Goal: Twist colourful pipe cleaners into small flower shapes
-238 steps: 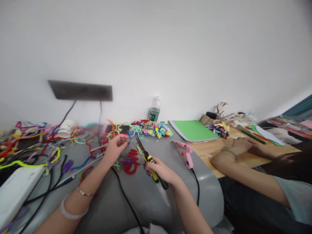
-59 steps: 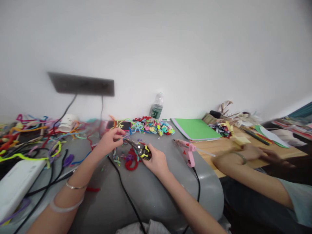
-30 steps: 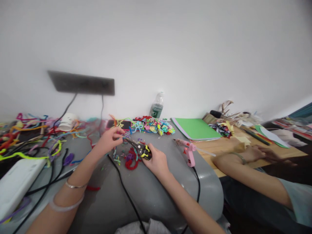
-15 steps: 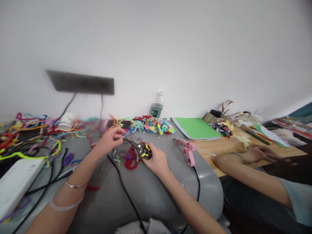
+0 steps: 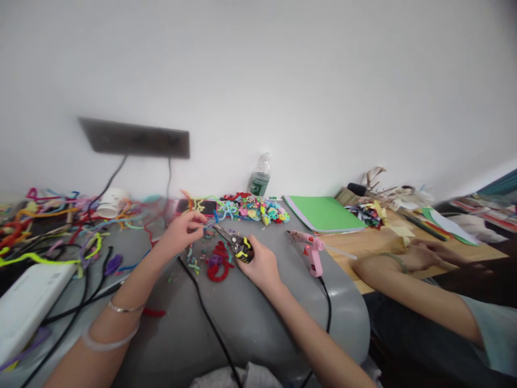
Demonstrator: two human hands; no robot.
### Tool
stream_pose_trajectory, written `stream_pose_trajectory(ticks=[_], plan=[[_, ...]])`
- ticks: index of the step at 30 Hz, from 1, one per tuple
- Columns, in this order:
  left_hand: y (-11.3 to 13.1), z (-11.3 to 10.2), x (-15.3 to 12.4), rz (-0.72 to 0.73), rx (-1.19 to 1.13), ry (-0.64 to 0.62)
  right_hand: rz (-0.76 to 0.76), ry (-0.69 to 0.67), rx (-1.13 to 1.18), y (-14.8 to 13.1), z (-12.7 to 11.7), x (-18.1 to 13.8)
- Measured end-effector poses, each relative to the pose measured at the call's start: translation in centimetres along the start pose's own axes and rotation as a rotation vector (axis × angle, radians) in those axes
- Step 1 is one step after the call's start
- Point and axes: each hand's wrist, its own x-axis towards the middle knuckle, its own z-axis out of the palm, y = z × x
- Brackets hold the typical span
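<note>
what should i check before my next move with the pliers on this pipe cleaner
1. The right hand grips the pliers by the handles: ok.
2. The left hand pinches the pipe cleaner at the pliers' tip: ok.
3. Strand seated between the jaws: cannot tell, too small.
4. Fingers of the left hand clear of the jaws: cannot tell.
5. The glue gun stands apart, right of the right hand: ok.
6. The co-worker's hands rest on the wooden table, away from the pliers: ok.
</note>
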Motion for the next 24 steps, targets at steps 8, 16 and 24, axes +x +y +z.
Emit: stream_pose_trajectory(ticks=[8,16,24], plan=[[0.3,-0.3,0.1,0.012,0.015,0.089,0.034,0.049,0.014,0.0,0.0,-0.1],[0.0,-0.5,0.3,0.085,0.208,0.12,0.033,0.046,0.024,-0.1,0.0,-0.1],[-1.0,-0.4,0.6,0.211,0.339,0.176,0.033,0.027,0.002,-0.1,0.1,0.0]])
